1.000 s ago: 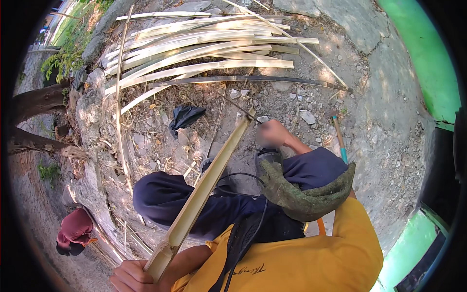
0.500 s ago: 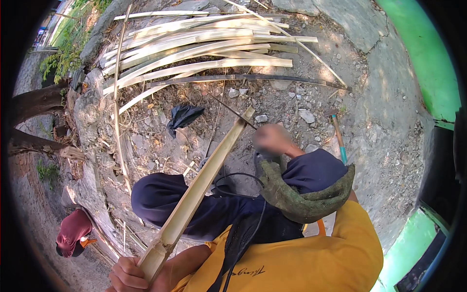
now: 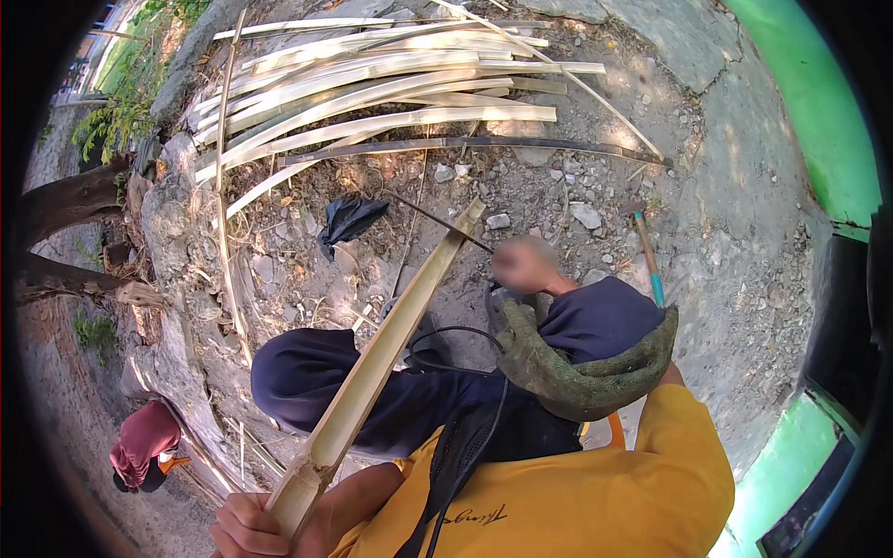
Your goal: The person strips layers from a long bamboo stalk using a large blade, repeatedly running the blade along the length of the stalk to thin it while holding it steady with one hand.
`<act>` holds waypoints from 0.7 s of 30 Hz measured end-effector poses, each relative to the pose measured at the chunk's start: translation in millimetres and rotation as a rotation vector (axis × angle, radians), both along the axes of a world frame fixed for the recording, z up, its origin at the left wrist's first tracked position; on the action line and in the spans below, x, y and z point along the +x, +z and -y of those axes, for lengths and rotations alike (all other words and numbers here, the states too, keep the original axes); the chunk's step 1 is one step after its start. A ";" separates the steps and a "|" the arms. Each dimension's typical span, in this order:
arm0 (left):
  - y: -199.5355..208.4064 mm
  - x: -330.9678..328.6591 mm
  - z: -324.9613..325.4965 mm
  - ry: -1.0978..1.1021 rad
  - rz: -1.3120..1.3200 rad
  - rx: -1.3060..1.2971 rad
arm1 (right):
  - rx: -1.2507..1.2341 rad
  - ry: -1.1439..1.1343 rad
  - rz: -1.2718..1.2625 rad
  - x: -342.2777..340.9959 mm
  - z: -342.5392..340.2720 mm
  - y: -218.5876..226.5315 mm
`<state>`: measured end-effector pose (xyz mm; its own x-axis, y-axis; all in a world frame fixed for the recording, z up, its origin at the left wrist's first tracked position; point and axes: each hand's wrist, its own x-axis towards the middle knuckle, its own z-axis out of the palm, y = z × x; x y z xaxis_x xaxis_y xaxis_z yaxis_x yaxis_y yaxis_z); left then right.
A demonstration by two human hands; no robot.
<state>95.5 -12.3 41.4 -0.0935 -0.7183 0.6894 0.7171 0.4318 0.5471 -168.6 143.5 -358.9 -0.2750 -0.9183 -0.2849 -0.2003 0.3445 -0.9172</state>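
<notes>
A split length of bamboo (image 3: 377, 372), pale and hollowed like a trough, slants across my lap, its far end up and to the right. Around its near end, at the lower edge, the fingers of my left hand (image 3: 265, 523) are wrapped. My right hand (image 3: 524, 265), blurred in the picture, is closed beyond my right knee at the grip end of a long, thin dark-bladed knife (image 3: 428, 215). The blade lies crosswise against the bamboo close to its far end. The knife's handle is hidden in the hand. A rolled green cloth (image 3: 591, 381) drapes over my right leg.
Several split bamboo strips (image 3: 400, 119) lie piled on stony ground ahead. A black plastic bag (image 3: 349, 223) is left of the blade; a hammer (image 3: 649, 260) with a teal-ended handle lies to the right. Another person in maroon (image 3: 149, 437) is at lower left, below tree trunks (image 3: 79, 200).
The knife's tip has swung slightly left and down, with the blade still against the bamboo. My left hand keeps its hold. The person in maroon has shifted slightly.
</notes>
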 end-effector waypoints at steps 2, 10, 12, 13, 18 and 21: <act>1.1 -4.5 -0.2 0.021 -0.015 -0.017 | 0.018 -0.002 0.017 -0.1 -0.3 -21.3; -1.3 4.7 1.3 -0.019 0.008 -0.005 | 0.173 -0.085 0.005 -6.3 -1.6 -8.7; -0.8 5.0 2.3 -0.130 -0.013 -0.057 | 0.156 -0.022 0.080 -16.2 0.8 -1.9; -0.5 10.9 2.2 -0.117 0.035 -0.052 | 0.219 -0.029 0.142 -14.4 2.1 1.5; -8.9 19.7 8.9 0.136 0.008 0.063 | 0.174 -0.057 0.036 -11.3 -0.4 -7.8; -9.6 18.0 11.9 -0.061 -0.031 -0.002 | 0.105 -0.008 -0.046 -2.5 1.6 10.7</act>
